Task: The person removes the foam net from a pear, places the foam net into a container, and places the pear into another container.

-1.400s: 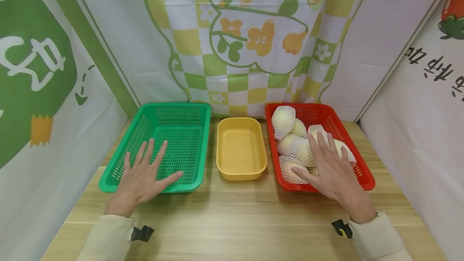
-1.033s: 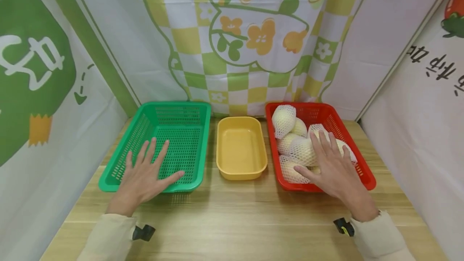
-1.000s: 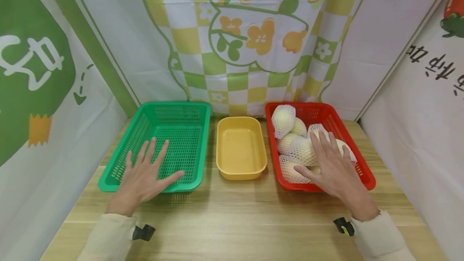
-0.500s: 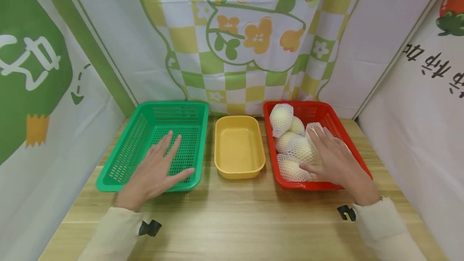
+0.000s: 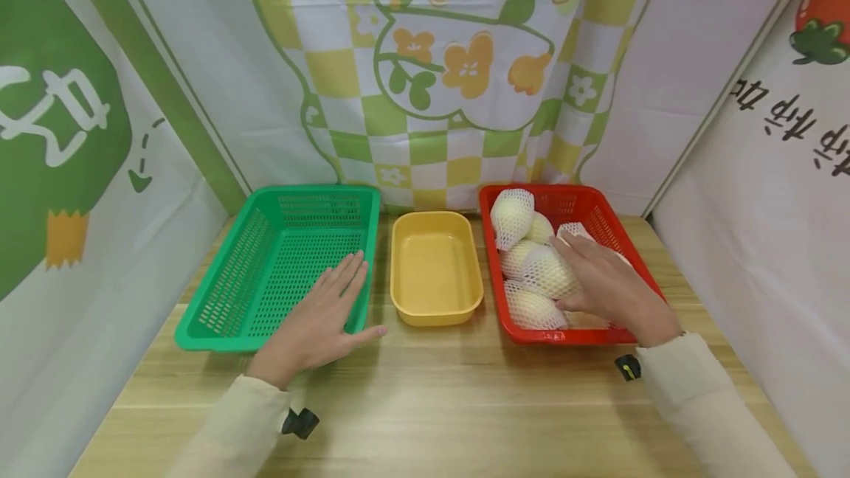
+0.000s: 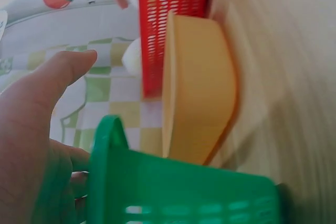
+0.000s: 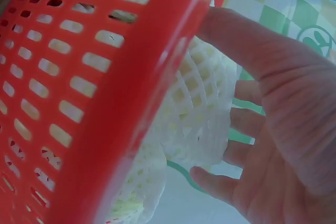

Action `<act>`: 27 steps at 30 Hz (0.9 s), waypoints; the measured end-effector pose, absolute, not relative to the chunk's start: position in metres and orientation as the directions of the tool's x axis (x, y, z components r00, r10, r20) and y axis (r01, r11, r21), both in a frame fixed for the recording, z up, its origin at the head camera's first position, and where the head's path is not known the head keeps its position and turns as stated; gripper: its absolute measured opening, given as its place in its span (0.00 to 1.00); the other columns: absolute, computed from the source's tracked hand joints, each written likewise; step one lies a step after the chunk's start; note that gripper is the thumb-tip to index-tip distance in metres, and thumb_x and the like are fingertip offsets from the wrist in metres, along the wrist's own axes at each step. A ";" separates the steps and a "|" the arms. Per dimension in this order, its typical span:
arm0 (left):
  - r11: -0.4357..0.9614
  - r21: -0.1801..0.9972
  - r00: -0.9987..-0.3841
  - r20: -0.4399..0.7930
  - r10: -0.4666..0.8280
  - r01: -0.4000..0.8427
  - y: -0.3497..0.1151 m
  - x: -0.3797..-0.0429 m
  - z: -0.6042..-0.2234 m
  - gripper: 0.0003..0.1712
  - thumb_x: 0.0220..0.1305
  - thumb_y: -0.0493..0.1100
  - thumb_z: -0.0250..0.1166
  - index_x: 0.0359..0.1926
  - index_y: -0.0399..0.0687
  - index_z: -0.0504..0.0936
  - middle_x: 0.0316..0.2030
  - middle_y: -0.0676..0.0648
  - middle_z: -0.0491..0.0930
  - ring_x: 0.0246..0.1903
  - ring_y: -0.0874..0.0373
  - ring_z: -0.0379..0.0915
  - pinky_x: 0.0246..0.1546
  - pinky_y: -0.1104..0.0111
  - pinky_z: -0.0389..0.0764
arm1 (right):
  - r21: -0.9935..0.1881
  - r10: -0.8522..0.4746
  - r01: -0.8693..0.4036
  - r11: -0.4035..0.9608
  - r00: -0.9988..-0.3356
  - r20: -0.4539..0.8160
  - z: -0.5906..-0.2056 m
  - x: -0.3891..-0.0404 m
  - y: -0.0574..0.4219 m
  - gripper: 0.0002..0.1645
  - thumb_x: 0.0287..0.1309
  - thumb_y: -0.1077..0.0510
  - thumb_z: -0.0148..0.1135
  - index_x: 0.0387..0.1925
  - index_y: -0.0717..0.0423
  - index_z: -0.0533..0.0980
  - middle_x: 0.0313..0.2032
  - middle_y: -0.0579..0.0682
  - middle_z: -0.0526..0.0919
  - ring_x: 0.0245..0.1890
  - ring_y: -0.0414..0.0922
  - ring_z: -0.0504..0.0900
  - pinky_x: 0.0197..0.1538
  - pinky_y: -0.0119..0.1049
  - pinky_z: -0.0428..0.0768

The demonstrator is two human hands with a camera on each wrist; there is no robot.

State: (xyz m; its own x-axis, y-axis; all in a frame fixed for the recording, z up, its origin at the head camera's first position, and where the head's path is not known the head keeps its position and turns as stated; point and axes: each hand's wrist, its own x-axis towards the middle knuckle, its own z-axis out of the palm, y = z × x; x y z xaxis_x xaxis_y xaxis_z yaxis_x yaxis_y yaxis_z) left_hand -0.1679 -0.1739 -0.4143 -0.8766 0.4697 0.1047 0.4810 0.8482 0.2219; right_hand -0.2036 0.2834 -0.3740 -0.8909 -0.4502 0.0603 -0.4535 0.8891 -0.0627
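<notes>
Cloth, white with green and yellow checks and orange flowers [image 5: 425, 146], hangs beyond your hands. Beneath both lies the pale wood-grain tabletop [image 5: 451, 397]. Below your left hand [image 5: 319, 327] and reaching away to its left is the green perforated plastic basket [image 5: 308, 249]; below your right hand [image 5: 607, 282] is the red perforated plastic basket [image 5: 594, 209]. The yellow rectangular plastic tub with rounded corners [image 5: 434, 271] sits between your hands, to the right of the left one and a little farther out. Your left hand is released, fingers straight, thumb spread past the green rim. Your right hand is released too, fingers loosely extended over the load; whether their tips touch it, you cannot tell. Pale rounded fruits in white foam netting [image 5: 549, 271] lie in the red basket, under your right hand and to its left.
</notes>
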 end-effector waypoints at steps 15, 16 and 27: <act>0.836 0.106 -0.836 0.185 0.516 0.539 -0.168 -0.165 -0.439 0.59 0.71 0.73 0.57 0.82 0.33 0.52 0.85 0.37 0.46 0.85 0.42 0.43 0.83 0.47 0.56 | -0.101 -0.454 -0.448 0.888 -0.890 -0.046 -0.380 -0.223 0.278 0.60 0.50 0.53 0.84 0.78 0.64 0.61 0.73 0.67 0.70 0.70 0.67 0.72 0.71 0.64 0.76; 0.835 0.103 -0.835 0.189 0.517 0.540 -0.168 -0.165 -0.439 0.59 0.71 0.73 0.57 0.82 0.33 0.52 0.85 0.36 0.47 0.85 0.41 0.43 0.83 0.47 0.56 | -0.104 -0.450 -0.443 0.891 -0.891 -0.057 -0.381 -0.224 0.277 0.59 0.50 0.54 0.84 0.78 0.64 0.61 0.73 0.66 0.71 0.69 0.67 0.72 0.71 0.63 0.77; 0.836 0.113 -0.839 0.176 0.514 0.536 -0.169 -0.164 -0.439 0.59 0.71 0.73 0.56 0.82 0.33 0.51 0.85 0.36 0.46 0.85 0.42 0.43 0.84 0.47 0.56 | -0.054 -0.454 -0.452 0.891 -0.888 -0.066 -0.385 -0.231 0.271 0.55 0.48 0.53 0.86 0.72 0.64 0.66 0.62 0.66 0.77 0.60 0.64 0.78 0.62 0.61 0.84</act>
State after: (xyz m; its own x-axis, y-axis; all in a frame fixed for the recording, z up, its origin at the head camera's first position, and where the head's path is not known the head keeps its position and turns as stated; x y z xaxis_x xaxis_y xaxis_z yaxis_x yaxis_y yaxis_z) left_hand -0.1641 -0.1692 -0.4389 -0.8394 0.5141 0.1764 0.5361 0.8365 0.1135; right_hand -0.2308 0.2712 -0.3853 -0.8883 -0.4545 -0.0658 -0.4516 0.8906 -0.0542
